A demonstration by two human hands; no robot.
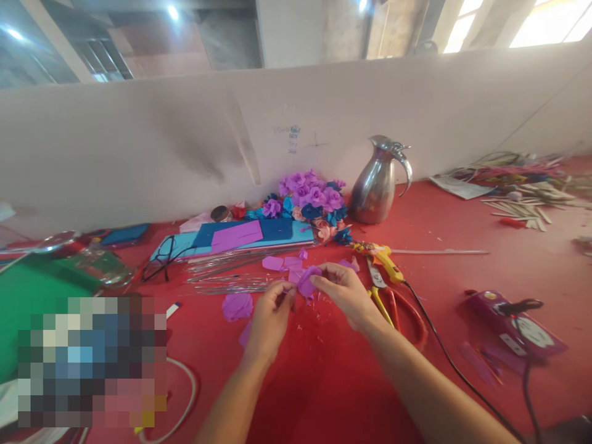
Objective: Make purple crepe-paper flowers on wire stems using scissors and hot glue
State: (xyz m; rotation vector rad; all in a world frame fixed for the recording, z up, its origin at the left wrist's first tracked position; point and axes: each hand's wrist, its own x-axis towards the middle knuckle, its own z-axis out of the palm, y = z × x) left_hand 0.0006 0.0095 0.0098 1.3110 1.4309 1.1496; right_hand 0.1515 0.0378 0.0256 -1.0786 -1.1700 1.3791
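Note:
Between my two hands is a small purple paper flower [307, 282] with curved petals. My right hand [340, 287] pinches its upper right side with thumb and fingers. On its left, my left hand [277, 303] has thumb and forefinger closed at the flower's edge, probably on its stem, though that is too small to make out. Cut purple paper petals [237, 306] lie in a pile left of my left hand, and more loose purple pieces [273, 263] lie just behind the flower. Thin metal wires [226, 280] are spread on the red table [319, 382] to the left.
Finished paper flowers [314, 197] are heaped by the wall, beside a steel jug [375, 182]. Paper sheets [235, 236] lie left of them. Near my right hand are a yellow glue gun [389, 264] and red-handled pliers [409, 314]. A corded purple power box [513, 327] sits further right.

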